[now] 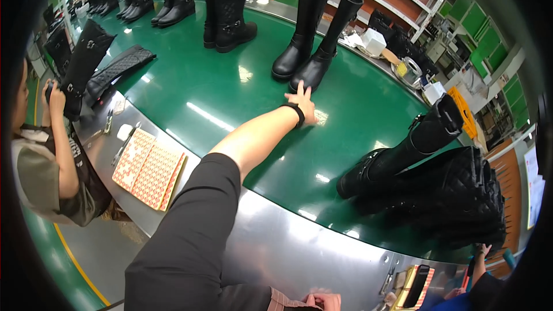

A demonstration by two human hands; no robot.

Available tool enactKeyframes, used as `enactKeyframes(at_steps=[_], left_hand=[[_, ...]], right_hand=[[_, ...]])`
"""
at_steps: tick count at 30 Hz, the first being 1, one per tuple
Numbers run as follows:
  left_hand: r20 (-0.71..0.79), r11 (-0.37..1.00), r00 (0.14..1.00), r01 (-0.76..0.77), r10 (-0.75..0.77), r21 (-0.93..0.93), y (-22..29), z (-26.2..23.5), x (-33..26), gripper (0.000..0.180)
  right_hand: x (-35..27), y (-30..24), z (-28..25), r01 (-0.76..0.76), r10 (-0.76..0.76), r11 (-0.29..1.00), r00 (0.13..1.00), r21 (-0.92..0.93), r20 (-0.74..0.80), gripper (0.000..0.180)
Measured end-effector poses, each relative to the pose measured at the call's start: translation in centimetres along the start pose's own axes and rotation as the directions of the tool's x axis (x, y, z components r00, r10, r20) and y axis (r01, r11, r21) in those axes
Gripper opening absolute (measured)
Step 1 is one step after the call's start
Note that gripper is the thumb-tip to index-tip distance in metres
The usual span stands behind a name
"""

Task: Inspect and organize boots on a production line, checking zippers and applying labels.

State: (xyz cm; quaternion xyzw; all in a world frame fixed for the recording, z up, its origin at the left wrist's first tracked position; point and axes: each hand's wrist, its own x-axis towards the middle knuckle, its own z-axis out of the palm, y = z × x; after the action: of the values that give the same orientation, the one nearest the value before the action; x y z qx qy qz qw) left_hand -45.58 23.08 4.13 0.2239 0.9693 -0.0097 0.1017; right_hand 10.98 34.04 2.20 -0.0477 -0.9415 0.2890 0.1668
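Here, the near boot stands right at the left hand's fingertips, its toe just beyond them and its shaft leaning to the right. The fingers are spread wide and grip nothing; whether they touch the toe I cannot tell. The other boot stands upright just beside it, ahead and slightly left of the fingers. Both are on the green table, which spreads beneath the fingers. A black wristband sits just behind them.

The right hand is well back from those fingers, at the lower edge beside some striped cloth; its fingers look bent, but I cannot tell whether they hold anything.

Ahead and left of the spread fingers stands a quilted pair. Farther left, a flat shaft lies near a co-worker's raised hand. Behind and left of the fingers, a dotted pad rests on the metal edge. To their right, a tilted boot stands beside a dark cluster of boots.
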Motion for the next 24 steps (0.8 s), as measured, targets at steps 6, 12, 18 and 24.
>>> enactKeyframes(at_steps=[6, 12, 18, 24], left_hand=[[0.092, 0.906, 0.98, -0.124, 0.176, -0.405, -1.7, 1.4, -8.7, 0.063], [0.035, 0.869, 0.988, -0.117, 0.152, -0.481, -4.1, 1.3, -12.5, 0.05], [0.009, 0.869, 1.0, 0.029, -0.028, -0.493, -6.0, 1.3, -11.7, 0.043], [-0.287, 0.841, 0.932, 0.036, -0.223, -0.539, -6.9, 2.0, -7.6, 0.042]], right_hand=[[1.4, -3.1, 0.4, -0.057, 0.057, 0.998, 0.991, -0.003, -0.121, 0.013], [0.5, -1.3, 1.6, -0.006, 0.003, 1.0, 0.988, -0.022, -0.155, 0.012], [0.4, -1.4, 1.6, -0.016, 0.007, 0.998, 0.987, -0.056, -0.158, 0.013], [1.4, -3.2, 0.9, 0.008, -0.025, 0.994, 0.988, -0.106, -0.155, 0.011]])
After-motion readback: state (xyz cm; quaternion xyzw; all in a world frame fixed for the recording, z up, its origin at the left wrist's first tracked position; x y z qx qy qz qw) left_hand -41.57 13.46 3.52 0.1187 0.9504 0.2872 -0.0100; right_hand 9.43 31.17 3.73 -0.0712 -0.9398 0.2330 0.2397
